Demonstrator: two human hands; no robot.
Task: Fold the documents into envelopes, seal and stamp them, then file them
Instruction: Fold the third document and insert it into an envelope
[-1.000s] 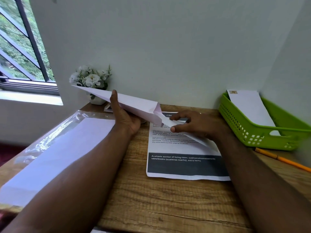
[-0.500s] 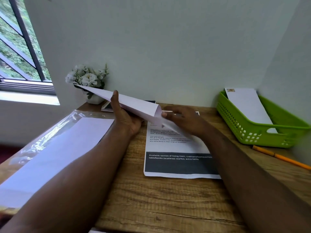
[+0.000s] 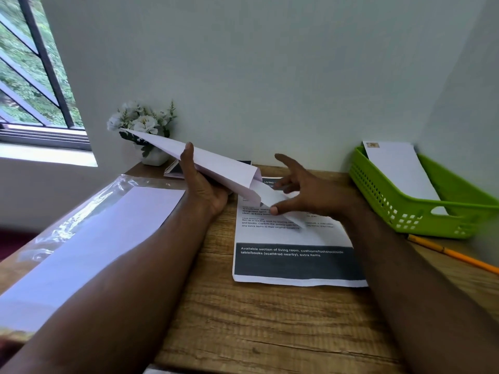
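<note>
The left hand (image 3: 205,184) grasps an envelope (image 3: 216,166) raised above the desk (image 3: 270,325), thumb on top. The right hand (image 3: 310,193) is released, fingers spread, thumb touching a folded document (image 3: 272,198) that projects from the envelope mouth. Insertion appears partly done; sealing, stamping and filing remain. Right of the envelope, a green basket (image 3: 391,206) holds one stamped envelope (image 3: 397,168). Below it, another document (image 3: 294,247) lies unfolded.

right hand (image 3: 310,195) fingers now spread, paper released
</note>
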